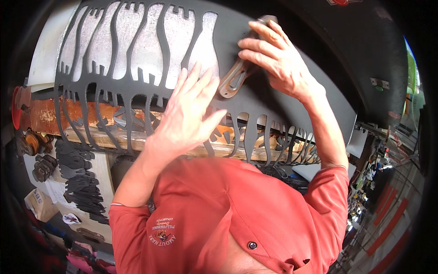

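Note:
A dark sheet [296,98] lies across the bench, with many sole-shaped cutouts through it. My left hand [189,112] is flat, fingers spread, over the sheet beside a cutout. A long sole-shaped metal cutting die [235,82], brown and worn along its rim, sits on the sheet at a slant. My right hand [280,59] covers the upper part of the die, its fingers bent across it; the thumb is hidden. Between the two hands the lower end of the die shows bare.
A dark machine body [365,59] stands at the right. Under the sheet's near edge runs a worn wooden board [109,137] with dark scraps. Stacked dark cut pieces [77,178] and brown dies [36,142] lie at the left. A pale sheet [48,55] is at the far left.

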Demonstrator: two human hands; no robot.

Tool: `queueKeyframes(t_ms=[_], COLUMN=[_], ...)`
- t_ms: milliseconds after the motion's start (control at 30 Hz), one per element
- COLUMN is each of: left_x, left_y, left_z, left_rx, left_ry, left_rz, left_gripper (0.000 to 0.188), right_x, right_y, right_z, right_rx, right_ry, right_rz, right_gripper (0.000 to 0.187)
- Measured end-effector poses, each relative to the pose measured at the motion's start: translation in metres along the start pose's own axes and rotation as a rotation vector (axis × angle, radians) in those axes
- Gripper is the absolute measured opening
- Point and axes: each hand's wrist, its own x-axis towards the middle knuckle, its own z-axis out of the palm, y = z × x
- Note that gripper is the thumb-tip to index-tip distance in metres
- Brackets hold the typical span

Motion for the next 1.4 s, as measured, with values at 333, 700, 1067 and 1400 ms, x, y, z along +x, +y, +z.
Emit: queueKeyframes(t_ms=[333,700,1067,1400], left_x=[-0.012,0.019,0.023,0.024], left_y=[-0.020,-0.042,-0.038,-0.037], left_z=[0.023,0.012,0.010,0.009], left_rx=[0.049,0.076,0.057,0.049], left_ry=[0.135,0.173,0.153,0.125], left_rz=[0.151,0.237,0.193,0.181], left_gripper=[0.063,0.048,0.050,0.052], right_x=[0.037,0.037,0.047,0.046], right_y=[-0.049,-0.015,-0.021,-0.021], right_z=[0.080,0.074,0.089,0.089], right_rx=[0.305,0.481,0.459,0.464], right_ry=[0.609,0.638,0.689,0.599], right_rz=[0.855,0.775,0.673,0.663], right_gripper=[0.080,0.068,0.063,0.065])
